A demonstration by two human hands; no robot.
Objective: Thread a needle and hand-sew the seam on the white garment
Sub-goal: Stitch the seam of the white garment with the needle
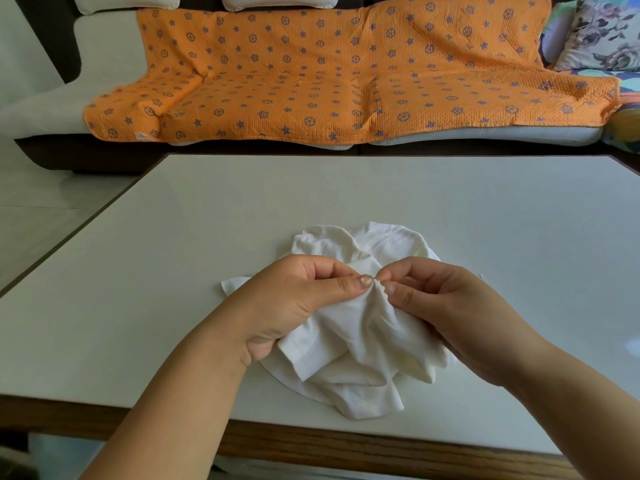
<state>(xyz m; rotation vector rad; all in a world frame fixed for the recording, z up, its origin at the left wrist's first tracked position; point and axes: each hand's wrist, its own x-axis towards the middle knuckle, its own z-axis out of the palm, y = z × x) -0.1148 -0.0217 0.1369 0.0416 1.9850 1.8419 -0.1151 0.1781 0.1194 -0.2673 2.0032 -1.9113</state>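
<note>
White cotton, soft and crumpled: from the head view the white garment lies heaped on the near half of the pale worktop, with its upper part lifted between both hands. The left hand has its grip pressed together on the cloth, thumb on top and fingers curled beneath, and the rest of the fabric spills down from its palm. The right hand pinches the same fold from the other side, thumb tip almost meeting the left thumb.

Between the two thumbs the cloth is gathered into a short puckered ridge, and the coming stitch turns on this spot. The ridge runs roughly crosswise from one grip to the other, and both hands are about equally close to it. A thin glint sits at the left thumb tip (possibly the needle, too small to be sure), and no thread can be made out.

The knit looks limp and stretchy, with a hemmed edge hanging low near the worktop's wooden front rim, so I judge it will slip unless both pinches hold. Beyond the worktop, an orange quilted blanket with blue stars covers a sofa, beside a floral cushion.
</note>
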